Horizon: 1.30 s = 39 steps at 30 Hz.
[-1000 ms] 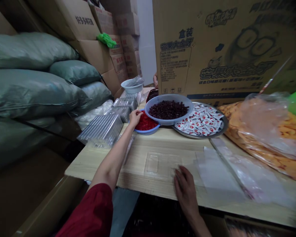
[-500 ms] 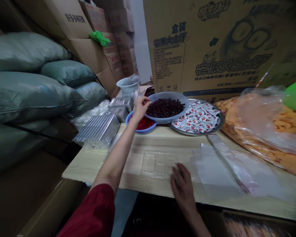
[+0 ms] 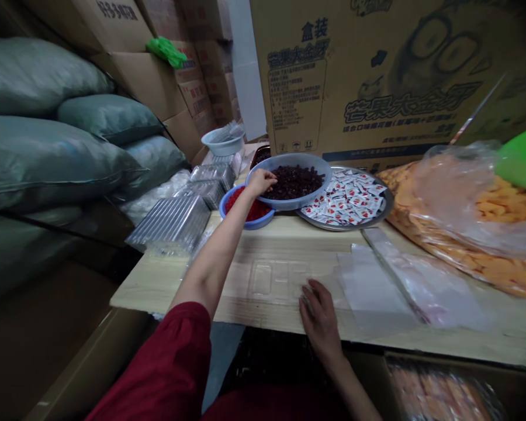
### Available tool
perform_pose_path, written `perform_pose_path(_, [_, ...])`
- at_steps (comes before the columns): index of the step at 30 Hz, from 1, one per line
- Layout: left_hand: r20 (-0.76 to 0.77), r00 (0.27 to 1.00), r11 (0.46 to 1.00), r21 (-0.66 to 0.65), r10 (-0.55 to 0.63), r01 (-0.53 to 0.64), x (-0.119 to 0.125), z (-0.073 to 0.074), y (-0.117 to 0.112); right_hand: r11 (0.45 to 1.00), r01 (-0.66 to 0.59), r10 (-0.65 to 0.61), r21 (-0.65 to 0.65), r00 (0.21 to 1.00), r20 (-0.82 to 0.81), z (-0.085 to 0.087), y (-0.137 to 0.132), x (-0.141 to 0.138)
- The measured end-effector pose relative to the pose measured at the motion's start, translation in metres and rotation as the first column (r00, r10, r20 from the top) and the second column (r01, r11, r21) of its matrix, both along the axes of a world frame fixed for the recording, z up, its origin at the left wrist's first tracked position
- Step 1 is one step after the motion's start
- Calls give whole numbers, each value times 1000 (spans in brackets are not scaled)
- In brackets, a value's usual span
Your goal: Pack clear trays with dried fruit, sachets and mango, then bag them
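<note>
My left hand [image 3: 262, 182] reaches over the near left rim of a pale blue bowl [image 3: 284, 204]. Its fingers are pinched together at the edge of the small dark pieces [image 3: 300, 182] inside; whatever they grip is hidden. Under that forearm, a smaller blue bowl [image 3: 258, 223] holds bright red pieces [image 3: 234, 202]. A clear plastic tray with compartments [image 3: 262, 279] lies flat on the table. Beside its right end rests my right hand [image 3: 319, 313], fingers loosely bent and a little apart, with nothing visible in them.
Behind the bowls, a metal tray [image 3: 390, 204] carries white-and-red sachets [image 3: 355, 199]. Stacked clear trays [image 3: 169, 225] stand left, clear plastic sleeves [image 3: 377, 286] lie right. A large bag of orange pieces [image 3: 447, 234] fills the right side. A big carton [image 3: 298, 88] blocks the back.
My left hand has moved from the bowl's left rim to the dark pieces, its fingers now lower among them. My right hand stays by the clear tray. The view has tipped slightly downward.
</note>
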<state>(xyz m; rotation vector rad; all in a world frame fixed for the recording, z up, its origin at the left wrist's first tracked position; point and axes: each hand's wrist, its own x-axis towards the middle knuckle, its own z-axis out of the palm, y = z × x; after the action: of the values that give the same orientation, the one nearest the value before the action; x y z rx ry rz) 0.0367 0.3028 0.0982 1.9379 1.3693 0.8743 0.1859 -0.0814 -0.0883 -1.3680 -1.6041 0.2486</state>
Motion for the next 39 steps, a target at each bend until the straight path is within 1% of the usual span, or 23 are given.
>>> perform_pose_path(5, [100, 995, 1000, -11, -18, 19, -2, 4, -9, 1000, 12, -12, 25, 1000, 9, 6, 0, -1])
perform_pose_path(10, [99, 995, 999, 34, -19, 16, -2, 7, -18, 999, 18, -18, 39, 1000, 6, 8, 0, -2])
perform_pose_path(13, [42, 999, 996, 92, -15, 11, -2, 8, -18, 1000, 14, -14, 20, 1000, 7, 6, 0, -1])
perform_pose_path(17, [-98, 995, 991, 127, -23, 36, 2, 8, -15, 1000, 15, -15, 5, 1000, 13, 3, 1, -1])
perform_pose_path(22, [-226, 973, 979, 185, -41, 84, 20, 7, -7, 1000, 4, -4, -2, 1000, -7, 4, 0, -2])
perform_pose_path(24, [-273, 959, 976, 178, -71, 123, 32, 6, -2, 1000, -6, 6, -17, 1000, -19, 5, -1, -2])
perform_pose_path(27, [-332, 935, 978, 122, -122, 170, 45, 3, 3, 1000, -11, 10, -29, 999, -40, 6, -2, -2])
perform_pose_path(29, [-351, 928, 979, 101, -129, 175, 49, 3, 4, 999, -11, 9, -37, 999, -54, 7, -2, -2])
perform_pose_path(31, [-351, 927, 980, 98, -128, 172, 48, 3, 3, 999, -4, 2, -36, 998, -63, 6, -2, -2])
perform_pose_path(33, [-340, 933, 979, 111, -122, 169, 42, 3, 2, 1000, 7, -8, -19, 998, -62, 6, -2, -3])
perform_pose_path(35, [-279, 956, 979, 147, -94, 139, 36, 5, 2, 1000, 10, -10, 0, 999, -45, 7, -1, -3])
perform_pose_path(37, [-110, 993, 980, 187, -51, 71, 29, 9, -3, 1000, 7, -7, 7, 1000, -25, 8, -1, -2])
perform_pose_path(38, [9, 999, 979, 201, -40, 38, 26, 12, -9, 1000, 7, -7, 8, 1000, -18, 9, -1, -2])
perform_pose_path(39, [132, 990, 976, 215, -48, 19, 23, 15, -20, 1000, 8, -8, 10, 1000, -17, 10, -1, -2])
